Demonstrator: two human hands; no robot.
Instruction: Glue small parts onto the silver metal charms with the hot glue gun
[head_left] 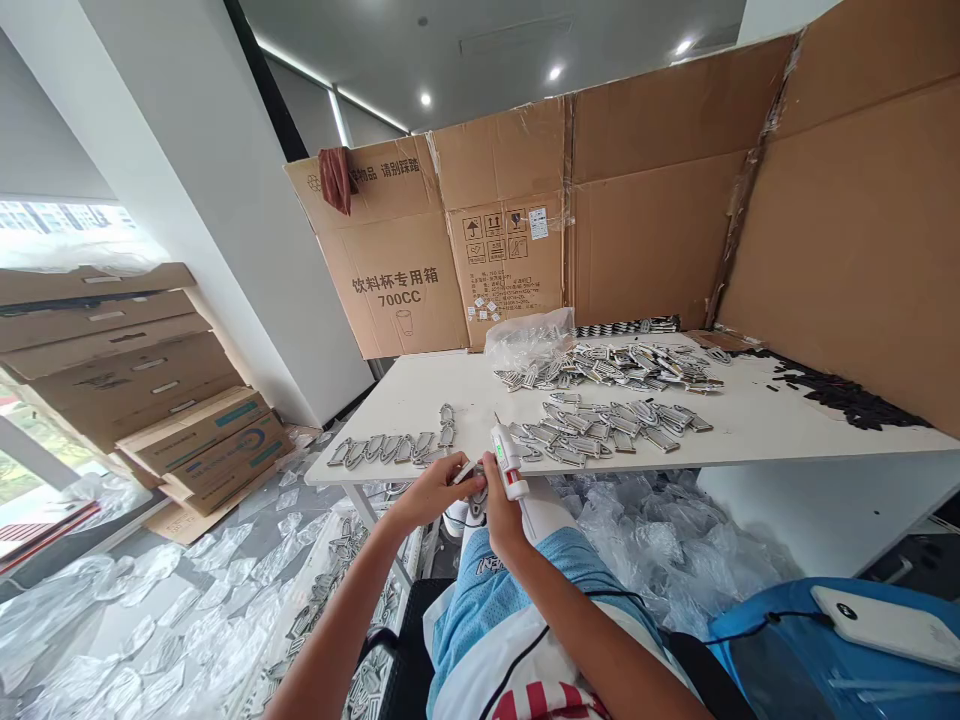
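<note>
Both my hands meet just off the front edge of the white table. My left hand pinches a small metal-and-white piece, its fingers closed around it. Beside it, my right hand is closed against the same piece and also holds a white pen-like tool with a thin tip pointing up and away. A row of similar looped pieces lies at the table's front left. Two heaps of them, a nearer one and a farther one, are to the right.
A clear plastic bag touches the far heap. Black strips lie at the table's right. Cardboard walls stand behind it. Boxes are at left, plastic wrappers below, and a white phone on a blue bag.
</note>
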